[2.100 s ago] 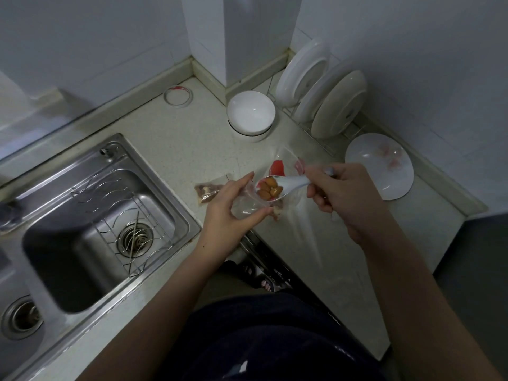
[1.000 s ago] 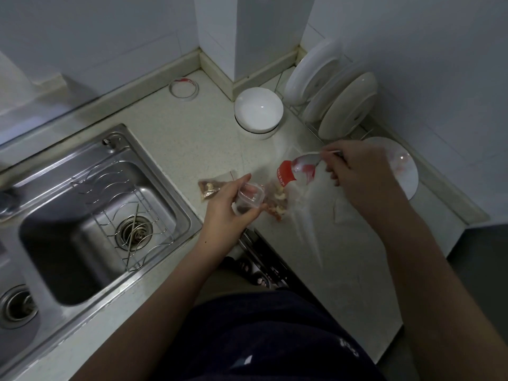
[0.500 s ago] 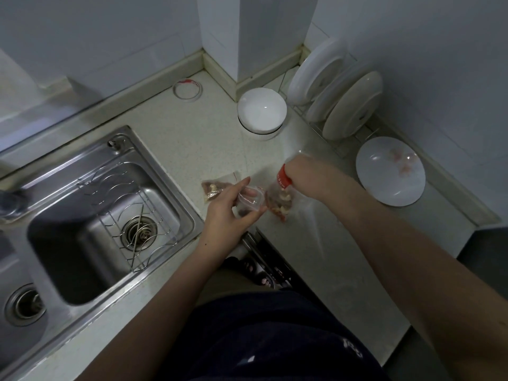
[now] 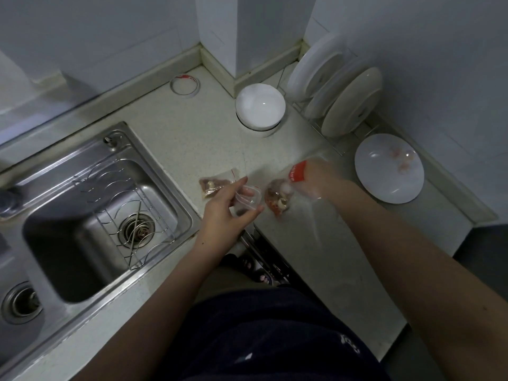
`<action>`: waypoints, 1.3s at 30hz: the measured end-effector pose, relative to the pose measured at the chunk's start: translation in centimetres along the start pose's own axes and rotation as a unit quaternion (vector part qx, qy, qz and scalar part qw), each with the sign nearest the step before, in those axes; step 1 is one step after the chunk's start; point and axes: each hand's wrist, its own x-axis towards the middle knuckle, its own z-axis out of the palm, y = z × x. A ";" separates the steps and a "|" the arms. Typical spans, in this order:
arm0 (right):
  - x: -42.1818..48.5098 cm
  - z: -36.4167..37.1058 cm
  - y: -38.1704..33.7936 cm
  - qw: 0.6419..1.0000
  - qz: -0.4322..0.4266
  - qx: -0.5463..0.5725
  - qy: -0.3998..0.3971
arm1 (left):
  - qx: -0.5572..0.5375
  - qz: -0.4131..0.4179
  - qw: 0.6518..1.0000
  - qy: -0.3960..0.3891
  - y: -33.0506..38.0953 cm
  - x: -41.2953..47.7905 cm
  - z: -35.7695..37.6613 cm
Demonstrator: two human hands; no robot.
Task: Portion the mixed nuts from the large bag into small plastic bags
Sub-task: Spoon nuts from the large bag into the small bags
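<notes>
Pale counter (image 4: 192, 133) beside sink (image 4: 90, 215). Left hand (image 4: 222, 207) pinches small bag (image 4: 246, 198) mouth open, ready for filling; right hand (image 4: 316, 178), blurred inside large bag (image 4: 277, 198), grip unclear.

Quick count: three round white plates (image 4: 353, 101) standing upright in the wire rack, plus one white plate (image 4: 389, 168) lying flat on the counter. One upside-down white bowl (image 4: 259, 107), one clear tape ring (image 4: 184, 85), two stainless sink drains (image 4: 136, 232). Three clear plastic bags: one big nut bag with a red top (image 4: 277, 198), one small filled bag (image 4: 213, 185), one small open bag (image 4: 246, 200).

No legible text on anything
</notes>
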 end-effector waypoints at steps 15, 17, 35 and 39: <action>-2.3 -2.0 4.3 0.913 0.122 0.380 -0.088 | -0.010 -0.006 1.000 -0.011 -0.5 -0.4 -0.1; -2.8 -2.6 4.4 0.919 0.098 0.373 -0.080 | -0.006 -0.004 1.000 -0.014 -0.5 -0.4 0.0; -5.0 -5.3 4.9 0.899 0.070 0.424 0.081 | 0.009 0.011 1.000 -0.020 -0.9 -0.2 0.1; -5.4 -4.5 4.5 0.890 0.058 0.440 0.108 | 0.009 0.006 1.000 -0.022 -0.9 -0.2 0.1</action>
